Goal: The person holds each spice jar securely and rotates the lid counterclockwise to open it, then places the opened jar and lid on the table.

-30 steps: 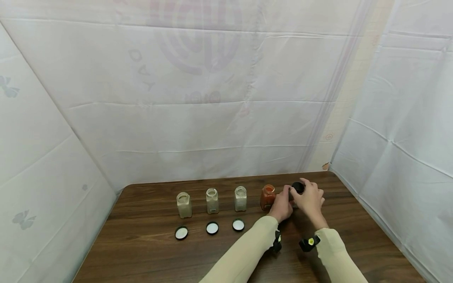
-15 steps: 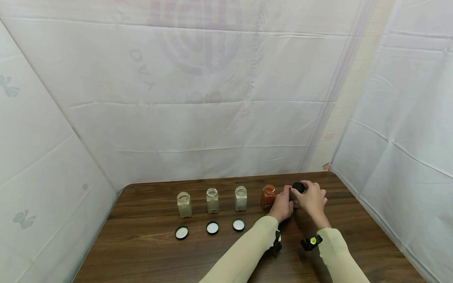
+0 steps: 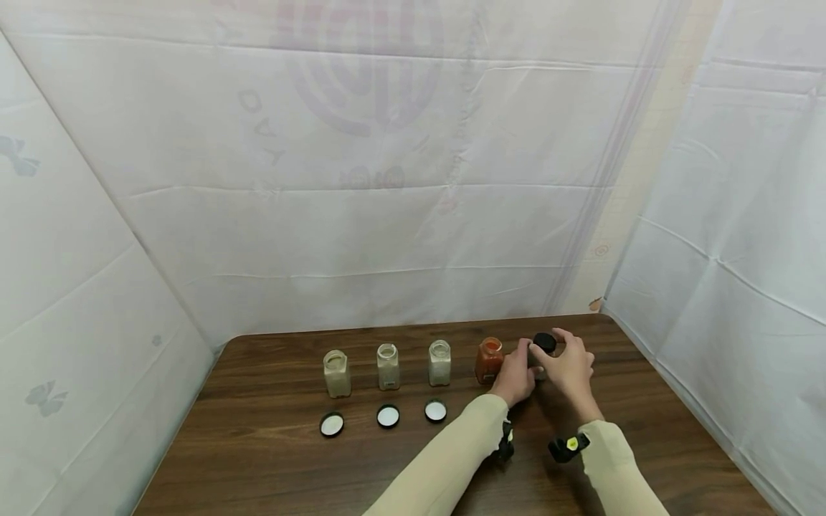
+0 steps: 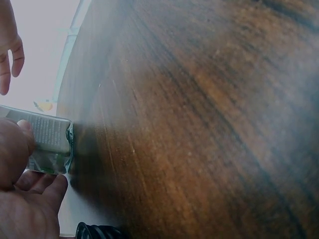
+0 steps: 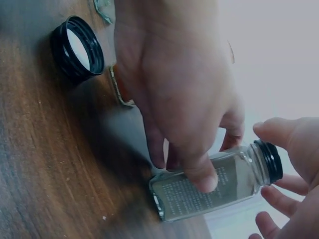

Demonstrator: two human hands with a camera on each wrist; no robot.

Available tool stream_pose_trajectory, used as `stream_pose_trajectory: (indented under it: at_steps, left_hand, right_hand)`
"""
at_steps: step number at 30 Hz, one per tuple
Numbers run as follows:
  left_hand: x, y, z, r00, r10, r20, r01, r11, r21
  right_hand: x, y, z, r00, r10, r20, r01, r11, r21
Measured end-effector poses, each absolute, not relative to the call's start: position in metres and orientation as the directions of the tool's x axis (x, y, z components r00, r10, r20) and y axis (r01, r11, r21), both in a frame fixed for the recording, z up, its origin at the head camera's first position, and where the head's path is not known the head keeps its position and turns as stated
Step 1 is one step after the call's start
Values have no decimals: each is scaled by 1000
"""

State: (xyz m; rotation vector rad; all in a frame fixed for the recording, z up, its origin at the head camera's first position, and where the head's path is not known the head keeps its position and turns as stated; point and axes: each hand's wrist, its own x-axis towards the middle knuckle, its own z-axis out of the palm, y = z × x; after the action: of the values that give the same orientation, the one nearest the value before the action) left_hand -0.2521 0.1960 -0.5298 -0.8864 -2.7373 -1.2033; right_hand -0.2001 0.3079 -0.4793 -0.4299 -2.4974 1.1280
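Note:
At the right end of a row of jars, my left hand (image 3: 514, 374) grips a clear glass spice jar (image 5: 199, 191) by its body. Pale powder fills most of this jar, and it stands upright on the table. My right hand (image 3: 569, 367) reaches over its top, thumb and fingers curved around the black screw lid (image 3: 545, 342). That lid sits on the jar's neck. In the right wrist view the thumb stands slightly off the lid while other fingertips are right at its edge. From the head, my left hand hides most of the jar.
Left of my hands stand an uncapped jar of red powder (image 3: 489, 360) and three uncapped pale-powder jars, the nearest a pale jar (image 3: 439, 363). Black lids, such as one lid (image 3: 435, 411), lie white side up before them. Another upturned lid (image 5: 79, 49) shows in the right wrist view.
My right hand has turned and shifted slightly around the lid, and its fingers have spread a little. My left hand keeps its grip on the jar. The other jars and lids have not moved.

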Motion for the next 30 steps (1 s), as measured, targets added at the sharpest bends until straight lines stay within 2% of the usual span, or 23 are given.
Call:
stream_pose_trajectory:
  at_steps: [8, 19, 30]
  left_hand:
    - [-252, 196, -529, -832, 500, 239, 514, 535, 671]
    - [-253, 195, -527, -832, 504, 234, 512, 533, 674]
    - [-251, 195, -528, -834, 504, 227, 507, 532, 678]
  right_hand:
    - [-204, 308, -483, -849, 472, 236, 123, 612, -782]
    - [-205, 320, -486, -928, 332, 167, 33, 521, -853]
    - [-206, 325, -487, -940, 297, 166, 15, 523, -852]
